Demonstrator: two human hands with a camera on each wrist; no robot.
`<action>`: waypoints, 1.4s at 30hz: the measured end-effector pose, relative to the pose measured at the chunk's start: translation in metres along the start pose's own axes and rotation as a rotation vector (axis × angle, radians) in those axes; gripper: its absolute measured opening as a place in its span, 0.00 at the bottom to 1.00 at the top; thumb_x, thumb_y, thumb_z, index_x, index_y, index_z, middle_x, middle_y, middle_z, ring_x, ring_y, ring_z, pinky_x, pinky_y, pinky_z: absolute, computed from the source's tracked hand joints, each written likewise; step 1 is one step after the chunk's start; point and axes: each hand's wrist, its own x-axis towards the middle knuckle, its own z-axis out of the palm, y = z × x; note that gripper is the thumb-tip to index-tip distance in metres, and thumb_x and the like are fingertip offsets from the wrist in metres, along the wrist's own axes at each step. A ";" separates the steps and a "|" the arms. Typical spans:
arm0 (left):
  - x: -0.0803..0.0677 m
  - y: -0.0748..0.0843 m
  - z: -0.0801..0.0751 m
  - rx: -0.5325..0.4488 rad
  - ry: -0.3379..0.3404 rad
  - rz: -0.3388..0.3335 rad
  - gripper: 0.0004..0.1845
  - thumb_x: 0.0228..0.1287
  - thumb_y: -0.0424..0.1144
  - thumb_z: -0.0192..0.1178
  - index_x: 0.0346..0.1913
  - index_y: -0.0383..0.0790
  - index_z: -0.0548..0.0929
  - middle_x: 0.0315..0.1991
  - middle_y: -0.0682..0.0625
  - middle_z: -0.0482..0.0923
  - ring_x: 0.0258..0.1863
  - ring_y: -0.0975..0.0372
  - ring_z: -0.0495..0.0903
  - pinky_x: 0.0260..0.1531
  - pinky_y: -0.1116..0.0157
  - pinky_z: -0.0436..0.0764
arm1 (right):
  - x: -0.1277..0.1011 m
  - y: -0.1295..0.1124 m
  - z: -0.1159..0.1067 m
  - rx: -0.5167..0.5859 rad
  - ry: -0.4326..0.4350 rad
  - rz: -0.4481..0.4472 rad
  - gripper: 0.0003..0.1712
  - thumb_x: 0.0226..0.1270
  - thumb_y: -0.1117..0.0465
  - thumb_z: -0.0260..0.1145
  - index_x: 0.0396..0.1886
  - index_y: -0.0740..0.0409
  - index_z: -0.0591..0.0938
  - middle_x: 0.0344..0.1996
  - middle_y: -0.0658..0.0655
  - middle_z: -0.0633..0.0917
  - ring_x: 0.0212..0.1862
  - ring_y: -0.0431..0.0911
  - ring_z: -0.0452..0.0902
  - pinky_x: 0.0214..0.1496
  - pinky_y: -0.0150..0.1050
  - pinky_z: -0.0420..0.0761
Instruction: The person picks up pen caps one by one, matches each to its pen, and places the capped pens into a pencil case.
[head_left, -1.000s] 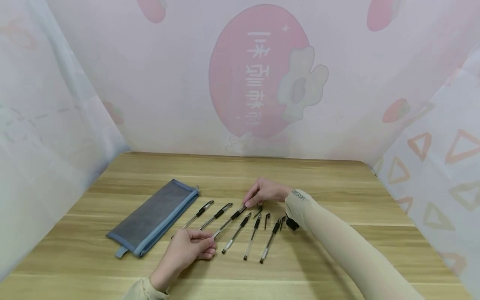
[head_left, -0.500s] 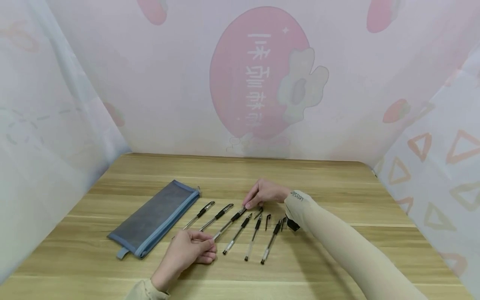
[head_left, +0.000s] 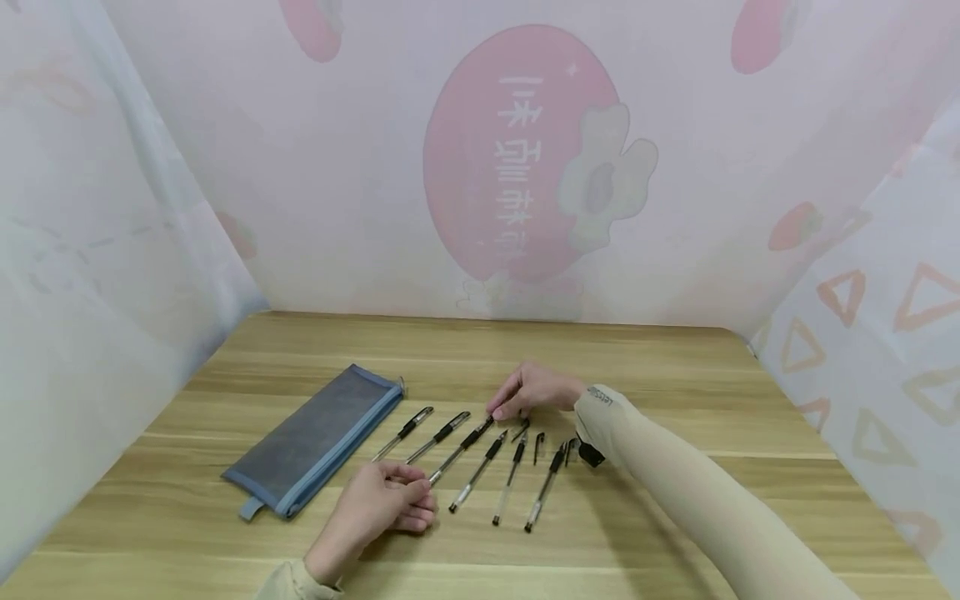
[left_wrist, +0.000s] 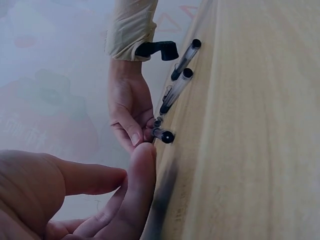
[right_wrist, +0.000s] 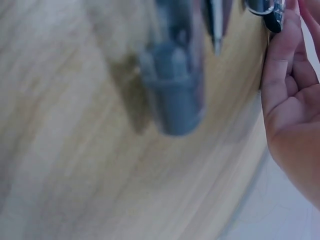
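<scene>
Several black-and-clear pens lie in a slanted row on the wooden table [head_left: 675,392]. My left hand [head_left: 420,481] pinches the tip end of the third pen [head_left: 459,451]. My right hand [head_left: 500,412] pinches that same pen at its capped far end. In the left wrist view my left hand [left_wrist: 142,155] is in the foreground, and the right hand [left_wrist: 142,132] meets the pen's cap end [left_wrist: 164,135]. The right wrist view shows my right fingers [right_wrist: 285,65] beside the pen's clip [right_wrist: 270,10].
A blue mesh pencil case [head_left: 315,437] lies left of the pens. A loose black cap [head_left: 537,447] sits between the two rightmost pens. Printed fabric walls close in the table at the back and on both sides.
Both hands stay on the two ends of the same pen. Only the head view has shifted slightly.
</scene>
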 end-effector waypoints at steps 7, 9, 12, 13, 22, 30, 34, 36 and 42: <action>0.006 0.006 -0.003 0.039 0.019 0.125 0.12 0.69 0.30 0.60 0.47 0.22 0.79 0.32 0.38 0.83 0.29 0.51 0.84 0.28 0.59 0.85 | -0.009 0.006 -0.016 0.174 0.054 -0.024 0.15 0.65 0.65 0.70 0.49 0.68 0.85 0.44 0.63 0.86 0.43 0.53 0.83 0.47 0.46 0.83; 0.007 0.008 -0.003 0.024 0.027 0.159 0.12 0.68 0.29 0.61 0.49 0.22 0.80 0.35 0.37 0.83 0.33 0.49 0.84 0.31 0.58 0.86 | -0.015 0.009 -0.024 0.195 0.075 -0.041 0.17 0.65 0.65 0.69 0.51 0.71 0.83 0.45 0.65 0.85 0.45 0.55 0.82 0.51 0.48 0.82; 0.008 0.011 -0.001 0.008 0.032 0.193 0.13 0.67 0.29 0.62 0.50 0.22 0.80 0.39 0.36 0.83 0.39 0.48 0.84 0.37 0.57 0.85 | -0.028 0.010 -0.037 0.173 0.105 -0.059 0.20 0.66 0.63 0.69 0.54 0.71 0.81 0.48 0.66 0.84 0.48 0.59 0.80 0.54 0.52 0.79; 0.008 0.013 0.001 0.006 0.030 0.199 0.14 0.66 0.29 0.63 0.50 0.22 0.80 0.40 0.36 0.83 0.40 0.48 0.84 0.39 0.58 0.85 | -0.033 0.010 -0.040 0.161 0.116 -0.063 0.21 0.66 0.62 0.69 0.54 0.71 0.81 0.48 0.66 0.84 0.49 0.60 0.80 0.55 0.53 0.79; 0.015 0.019 0.012 0.157 -0.045 0.282 0.17 0.61 0.31 0.68 0.51 0.28 0.82 0.46 0.39 0.83 0.44 0.54 0.83 0.43 0.65 0.83 | -0.072 0.006 -0.054 0.033 0.093 -0.047 0.20 0.67 0.60 0.69 0.54 0.67 0.82 0.51 0.65 0.83 0.52 0.62 0.78 0.58 0.58 0.74; 0.030 0.019 0.012 0.129 -0.099 0.276 0.25 0.56 0.29 0.72 0.57 0.27 0.79 0.50 0.38 0.81 0.49 0.50 0.82 0.48 0.63 0.81 | -0.072 0.005 -0.049 0.031 0.101 -0.045 0.20 0.67 0.59 0.69 0.55 0.64 0.83 0.52 0.62 0.83 0.54 0.58 0.78 0.59 0.55 0.74; 0.035 0.014 0.015 0.101 -0.158 0.272 0.27 0.54 0.26 0.71 0.57 0.23 0.77 0.50 0.35 0.81 0.50 0.46 0.81 0.47 0.64 0.82 | -0.069 0.008 -0.045 0.014 0.081 -0.038 0.19 0.67 0.57 0.69 0.54 0.61 0.84 0.50 0.60 0.85 0.52 0.56 0.80 0.57 0.53 0.76; 0.036 0.012 0.019 0.084 -0.183 0.275 0.27 0.53 0.24 0.71 0.57 0.21 0.76 0.50 0.33 0.80 0.51 0.45 0.80 0.47 0.64 0.82 | -0.069 0.009 -0.043 0.019 0.078 -0.040 0.18 0.67 0.58 0.69 0.53 0.62 0.85 0.48 0.60 0.85 0.50 0.57 0.80 0.55 0.54 0.77; 0.037 0.008 0.028 0.134 -0.188 0.286 0.29 0.50 0.22 0.72 0.57 0.21 0.76 0.50 0.35 0.80 0.50 0.46 0.81 0.48 0.61 0.81 | -0.071 0.015 -0.041 0.050 0.068 -0.060 0.16 0.68 0.60 0.69 0.51 0.64 0.85 0.46 0.63 0.85 0.46 0.62 0.81 0.50 0.58 0.79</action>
